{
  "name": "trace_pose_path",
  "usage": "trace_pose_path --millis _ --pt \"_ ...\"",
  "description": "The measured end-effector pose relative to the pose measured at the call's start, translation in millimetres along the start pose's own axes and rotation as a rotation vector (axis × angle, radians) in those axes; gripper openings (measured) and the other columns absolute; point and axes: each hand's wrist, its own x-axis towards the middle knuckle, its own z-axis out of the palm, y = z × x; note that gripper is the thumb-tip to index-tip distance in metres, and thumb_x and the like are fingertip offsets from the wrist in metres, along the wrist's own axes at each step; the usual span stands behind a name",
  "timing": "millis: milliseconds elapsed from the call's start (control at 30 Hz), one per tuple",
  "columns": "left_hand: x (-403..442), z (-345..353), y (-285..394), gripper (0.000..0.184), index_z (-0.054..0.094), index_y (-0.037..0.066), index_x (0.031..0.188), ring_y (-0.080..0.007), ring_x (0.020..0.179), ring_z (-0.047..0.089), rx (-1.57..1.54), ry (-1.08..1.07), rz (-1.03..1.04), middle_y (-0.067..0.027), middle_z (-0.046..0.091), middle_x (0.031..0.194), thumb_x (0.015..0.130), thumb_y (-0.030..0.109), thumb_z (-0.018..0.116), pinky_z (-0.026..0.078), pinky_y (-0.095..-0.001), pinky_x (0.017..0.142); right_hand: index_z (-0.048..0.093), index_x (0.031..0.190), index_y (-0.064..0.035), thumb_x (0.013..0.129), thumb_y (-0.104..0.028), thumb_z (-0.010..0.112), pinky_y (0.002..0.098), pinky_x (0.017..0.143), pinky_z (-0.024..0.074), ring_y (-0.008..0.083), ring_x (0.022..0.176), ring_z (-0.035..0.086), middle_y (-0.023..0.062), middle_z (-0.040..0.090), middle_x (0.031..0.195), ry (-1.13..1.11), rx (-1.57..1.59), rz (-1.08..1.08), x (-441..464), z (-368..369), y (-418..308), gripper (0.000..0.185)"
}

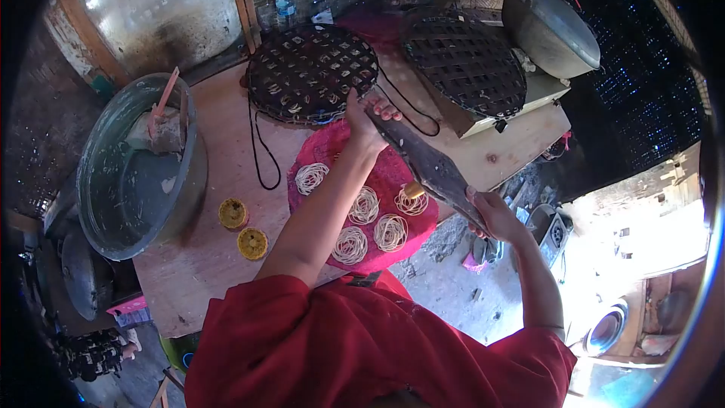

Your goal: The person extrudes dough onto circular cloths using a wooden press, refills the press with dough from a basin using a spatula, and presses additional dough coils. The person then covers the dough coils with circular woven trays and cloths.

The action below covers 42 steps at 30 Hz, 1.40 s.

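Observation:
My left hand (pixel 368 115) is closed around the upper end of a long dark wooden hand press (pixel 430 170), and my right hand (pixel 492 214) grips its lower end. The press slants over a round pink mat (pixel 332 148). A yellowish cylinder (pixel 414 190) shows at its underside, just above a nest of thin pale strands (pixel 411 202). Several similar strand nests lie on the mat, one strand nest (pixel 350 245) near my body and another strand nest (pixel 312 178) left of my left forearm. The forearm hides part of the mat.
Left on the wooden table (pixel 219 140) are two yellow cylindrical pieces (pixel 252 243) and a large basin (pixel 140 189) holding whitish dough and a pink-handled tool. Behind are two dark woven trays (pixel 311 72) (pixel 464 64), a water bottle (pixel 285 6) and a large metal pot (pixel 551 26).

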Motion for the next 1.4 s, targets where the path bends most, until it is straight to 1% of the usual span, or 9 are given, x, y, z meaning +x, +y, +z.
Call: trace_pose_path --millis 200,400,500,633,800,900,967,1233,1400 --pt "-7.1 -36.2 -45.7 0.047 0.036 0.019 0.058 -0.0114 0.04 0.037 -0.149 0.087 -0.008 0.006 0.034 0.045 0.089 0.053 0.03 0.035 -0.0297 0.052 0.058 0.078 -0.0007 0.09 -0.056 0.042 0.0257 0.041 0.0373 0.0094 0.042 0.046 0.0018 0.048 0.051 -0.033 -0.097 0.139 -16.2 -22.4 11.3 0.059" --pt "8.3 -48.3 -17.6 0.048 0.035 0.018 0.057 -0.0115 0.038 0.034 -0.032 0.0 -0.006 0.0058 0.03 0.043 0.09 0.053 0.029 0.034 -0.0286 0.049 0.06 0.082 -0.0018 0.092 -0.045 0.046 0.0241 0.044 0.0333 0.0068 0.047 0.044 0.0 0.045 0.052 0.063 0.005 -0.055 28.5 12.7 39.1 0.046" --pt "15.6 -29.6 2.4 0.048 0.035 0.018 0.057 -0.0114 0.039 0.034 0.119 -0.047 0.031 0.0055 0.03 0.044 0.09 0.053 0.029 0.034 -0.0281 0.049 0.058 0.08 -0.0018 0.093 -0.047 0.042 0.0244 0.044 0.0345 0.0076 0.048 0.045 0.0006 0.046 0.053 0.112 -0.017 -0.195 52.3 19.4 52.9 0.05" --pt "26.9 -8.0 19.7 0.048 0.036 0.018 0.058 -0.0114 0.04 0.034 0.104 -0.043 0.065 0.0053 0.031 0.045 0.089 0.054 0.03 0.034 -0.0282 0.049 0.056 0.076 -0.0021 0.092 -0.054 0.037 0.0252 0.045 0.0377 0.0094 0.048 0.048 0.0018 0.048 0.052 -0.012 0.098 -0.124 63.1 3.8 29.8 0.058" --pt "34.3 -31.8 34.2 0.051 0.036 0.017 0.057 -0.012 0.04 0.036 0.051 -0.046 0.103 0.0048 0.032 0.045 0.089 0.056 0.025 0.035 -0.0295 0.049 0.055 0.07 -0.0015 0.088 -0.065 0.034 0.028 0.045 0.0407 0.013 0.047 0.051 0.0046 0.05 0.052 -0.013 -0.156 -0.003 76.4 -0.8 -0.6 0.069" --pt "42.8 -36.5 46.2 0.053 0.034 0.018 0.056 -0.0131 0.039 0.036 0.023 -0.097 0.12 0.0048 0.03 0.044 0.088 0.059 0.022 0.036 -0.0304 0.049 0.055 0.068 -0.0009 0.087 -0.066 0.035 0.0289 0.044 0.0406 0.0136 0.045 0.051 0.0048 0.05 0.051 0.08 -0.24 -0.129 96.4 1.7 -0.9 0.071" --pt "40.4 -17.9 58.2 0.053 0.033 0.018 0.055 -0.0133 0.037 0.036 0.134 0.03 0.16 0.0047 0.03 0.043 0.088 0.058 0.021 0.035 -0.0298 0.047 0.055 0.068 -0.0005 0.087 -0.066 0.035 0.029 0.044 0.0406 0.0135 0.045 0.051 0.0046 0.049 0.051 0.071 -0.212 -0.139 93.3 7.9 -13.5 0.071" --pt "27.1 -2.6 45.3 0.052 0.032 0.017 0.054 -0.0129 0.035 0.03 0.02 0.092 0.162 0.0044 0.03 0.041 0.088 0.054 0.019 0.032 -0.0301 0.044 0.056 0.068 0.001 0.088 -0.062 0.038 0.0296 0.045 0.0399 0.0127 0.045 0.049 0.004 0.049 0.051 0.023 -0.186 0.013 61.4 -10.6 -41.9 0.068" --pt "42.1 4.7 55.2 0.05 0.031 0.02 0.051 -0.0123 0.035 0.034 0.066 0.056 0.187 0.0049 0.032 0.04 0.088 0.052 0.022 0.031 -0.0281 0.044 0.058 0.071 0.0037 0.089 -0.058 0.041 0.0301 0.048 0.0393 0.011 0.049 0.05 0.0029 0.047 0.05 0.118 -0.212 -0.12 81.1 -7.6 -41.5 0.067"
